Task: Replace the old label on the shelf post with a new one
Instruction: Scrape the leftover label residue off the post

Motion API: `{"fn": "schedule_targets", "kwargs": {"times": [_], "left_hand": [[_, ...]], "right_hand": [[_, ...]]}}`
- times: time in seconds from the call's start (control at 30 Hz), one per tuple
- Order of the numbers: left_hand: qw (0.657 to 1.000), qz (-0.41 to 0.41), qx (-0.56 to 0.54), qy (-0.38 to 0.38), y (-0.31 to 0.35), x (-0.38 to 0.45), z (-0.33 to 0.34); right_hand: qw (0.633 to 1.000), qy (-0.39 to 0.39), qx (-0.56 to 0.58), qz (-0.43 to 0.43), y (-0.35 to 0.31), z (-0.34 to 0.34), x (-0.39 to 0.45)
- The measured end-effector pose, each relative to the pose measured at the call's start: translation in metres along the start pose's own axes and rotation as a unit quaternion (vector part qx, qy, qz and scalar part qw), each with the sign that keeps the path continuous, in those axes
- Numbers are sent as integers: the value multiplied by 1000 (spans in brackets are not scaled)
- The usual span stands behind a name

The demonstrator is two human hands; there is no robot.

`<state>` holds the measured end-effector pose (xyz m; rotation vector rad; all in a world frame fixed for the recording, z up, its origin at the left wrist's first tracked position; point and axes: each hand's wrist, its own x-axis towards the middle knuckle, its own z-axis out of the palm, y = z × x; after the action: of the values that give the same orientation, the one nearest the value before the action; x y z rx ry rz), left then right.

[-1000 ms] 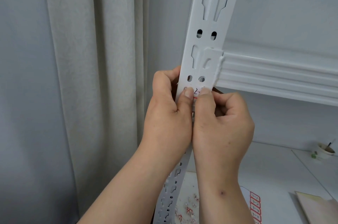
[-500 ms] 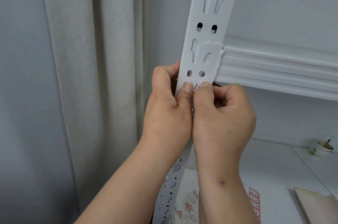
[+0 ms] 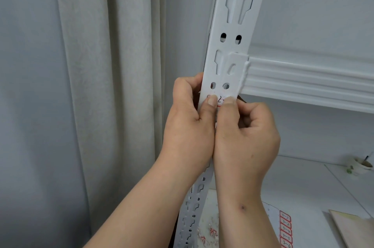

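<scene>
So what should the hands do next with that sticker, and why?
Probably slide both thumbs outward to smooth it flat. The left hand and right hand each press a thumb on the label on the shelf post, hiding its edges, so I cannot tell whether they are stuck down.

two bare forearms rise from the near edge, with no sleeve, watch, ring or glove on either. the left hand [image 3: 188, 126] shows a short, plainly trimmed thumbnail with no polish. the right hand [image 3: 245, 136] shows the same short bare nail on its thumb. a small dark round mark sits on the back of the right wrist, and a fainter dot lies higher up on the back of that hand.
</scene>
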<state>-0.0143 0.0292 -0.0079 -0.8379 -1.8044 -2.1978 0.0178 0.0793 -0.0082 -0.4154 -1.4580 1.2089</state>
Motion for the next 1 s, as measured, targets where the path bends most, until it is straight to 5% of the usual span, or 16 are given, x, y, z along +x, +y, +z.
{"fn": "schedule_targets", "kwargs": {"times": [1.0], "left_hand": [[1000, 28, -13, 6, -7, 0, 1]], "right_hand": [[999, -30, -24, -6, 2, -6, 9]]}}
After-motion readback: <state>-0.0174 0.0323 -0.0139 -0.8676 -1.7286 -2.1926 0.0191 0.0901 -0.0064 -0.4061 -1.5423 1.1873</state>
